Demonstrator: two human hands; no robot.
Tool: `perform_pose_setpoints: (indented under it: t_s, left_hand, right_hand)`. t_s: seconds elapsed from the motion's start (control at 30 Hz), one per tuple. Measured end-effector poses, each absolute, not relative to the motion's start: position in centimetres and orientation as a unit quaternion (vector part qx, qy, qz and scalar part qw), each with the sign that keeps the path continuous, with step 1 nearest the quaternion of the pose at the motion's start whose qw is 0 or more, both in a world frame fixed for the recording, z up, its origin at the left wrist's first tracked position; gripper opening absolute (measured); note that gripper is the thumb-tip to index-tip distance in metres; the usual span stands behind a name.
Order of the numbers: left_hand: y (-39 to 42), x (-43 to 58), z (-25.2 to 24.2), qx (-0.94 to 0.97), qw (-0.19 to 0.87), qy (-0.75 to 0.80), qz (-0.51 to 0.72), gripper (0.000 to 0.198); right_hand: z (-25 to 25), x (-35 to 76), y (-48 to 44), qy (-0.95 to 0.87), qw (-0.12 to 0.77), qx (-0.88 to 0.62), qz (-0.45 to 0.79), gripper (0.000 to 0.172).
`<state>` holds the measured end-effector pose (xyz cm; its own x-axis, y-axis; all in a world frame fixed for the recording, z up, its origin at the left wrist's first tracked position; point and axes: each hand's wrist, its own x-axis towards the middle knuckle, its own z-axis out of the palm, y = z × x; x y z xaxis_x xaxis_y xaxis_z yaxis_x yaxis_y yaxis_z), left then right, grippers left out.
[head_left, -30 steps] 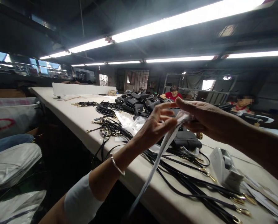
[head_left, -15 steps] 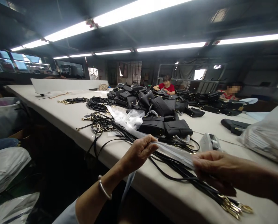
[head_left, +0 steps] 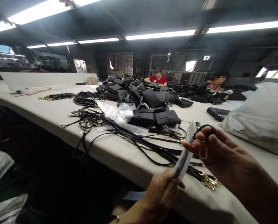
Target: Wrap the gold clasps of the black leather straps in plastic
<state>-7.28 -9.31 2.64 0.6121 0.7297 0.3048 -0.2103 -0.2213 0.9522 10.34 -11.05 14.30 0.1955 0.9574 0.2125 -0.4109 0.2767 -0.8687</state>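
Observation:
My left hand is closed round the lower end of a narrow translucent plastic sleeve, which tilts up to the right and has something dark showing inside. At its upper end my right hand pinches a black strap, bent in a loop, with a pale gold clasp hanging by the fingers. Whether the strap runs on into the sleeve is hard to make out. Beneath both hands, a bundle of long black straps lies along the table edge, its gold snap hooks at the near right end.
Black handbags are heaped mid-table, beside a pile of clear plastic sleeves. A coil of straps lies to their left. On the right stands a large plastic bag. Two people sit across the table.
The sleeve, earlier stretched flat between both hands, is now upright and tilted in my left hand. My right hand has risen and now holds a black strap. The view has shifted right.

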Motion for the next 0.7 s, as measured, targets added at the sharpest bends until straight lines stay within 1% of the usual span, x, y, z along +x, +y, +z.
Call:
perform_pose_setpoints:
  t_s: [0.1, 0.2, 0.23, 0.3, 0.33, 0.37, 0.43, 0.5, 0.53, 0.6, 0.7]
  left_hand:
    - [-9.9, -8.3, 4.1, 0.675, 0.597, 0.200, 0.384, 0.049]
    - [-10.2, -9.4, 5.4, 0.699, 0.597, 0.207, 0.336, 0.049]
    - [-10.4, -9.7, 5.7, 0.703, 0.597, 0.212, 0.323, 0.049]
    - [-10.8, -10.2, 6.4, 0.704, 0.603, 0.214, 0.308, 0.050]
    - [-11.1, -10.4, 6.7, 0.699, 0.611, 0.216, 0.303, 0.049]
    - [-11.4, -10.7, 7.1, 0.691, 0.621, 0.220, 0.296, 0.047]
    - [-11.7, -11.3, 7.8, 0.677, 0.640, 0.229, 0.282, 0.044]
    - [-11.9, -12.1, 8.6, 0.677, 0.642, 0.233, 0.275, 0.043]
    - [-11.9, -12.6, 8.9, 0.684, 0.638, 0.228, 0.270, 0.042]
    - [-11.9, -13.8, 9.5, 0.701, 0.634, 0.211, 0.250, 0.037]
    - [-11.8, -15.7, 10.0, 0.719, 0.630, 0.211, 0.203, 0.026]
  right_hand:
    - [12.6, 9.1, -11.1, -0.447, 0.717, -0.353, 0.402, 0.020]
    - [11.1, 7.2, -11.8, -0.474, 0.734, -0.343, 0.344, 0.017]
    - [10.7, 6.7, -12.1, -0.491, 0.733, -0.345, 0.321, 0.018]
    - [9.8, 6.4, -12.5, -0.561, 0.715, -0.346, 0.231, 0.024]
    - [9.4, 6.6, -12.6, -0.623, 0.682, -0.341, 0.173, 0.028]
    - [8.9, 6.9, -12.7, -0.697, 0.629, -0.327, 0.112, 0.032]
    - [8.1, 8.0, -12.8, -0.827, 0.489, -0.278, 0.008, 0.039]
    - [7.7, 8.9, -12.8, -0.891, 0.372, -0.260, -0.025, 0.044]
    - [7.6, 9.1, -12.9, -0.903, 0.337, -0.264, -0.025, 0.046]
    - [7.6, 9.1, -13.1, -0.915, 0.300, -0.271, -0.002, 0.046]
    - [7.6, 8.4, -13.3, -0.924, 0.271, -0.269, 0.026, 0.038]
